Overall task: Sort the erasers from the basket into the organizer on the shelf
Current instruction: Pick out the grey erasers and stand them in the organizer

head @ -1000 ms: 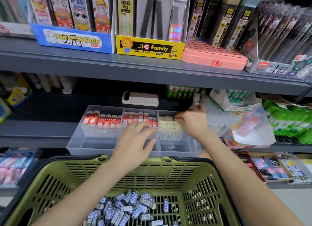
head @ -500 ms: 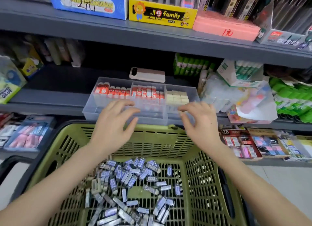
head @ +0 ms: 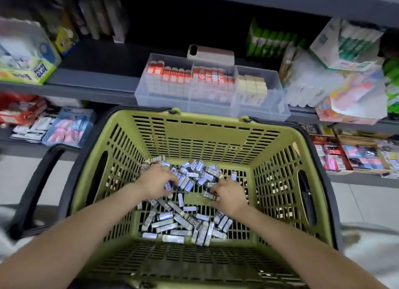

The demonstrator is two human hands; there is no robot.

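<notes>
Both forearms bare, extended forward and down, converging slightly. Left hand [head: 155, 181] palm-down, fingers curled inward toward the right. Right hand [head: 229, 193] palm-down, fingers bent and pointing left; whether either has closed on anything isn't clear.

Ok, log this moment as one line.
phase: gathering | left hand: down among erasers in basket | right hand: same, grip unclear | organizer: on shelf, untouched
</notes>
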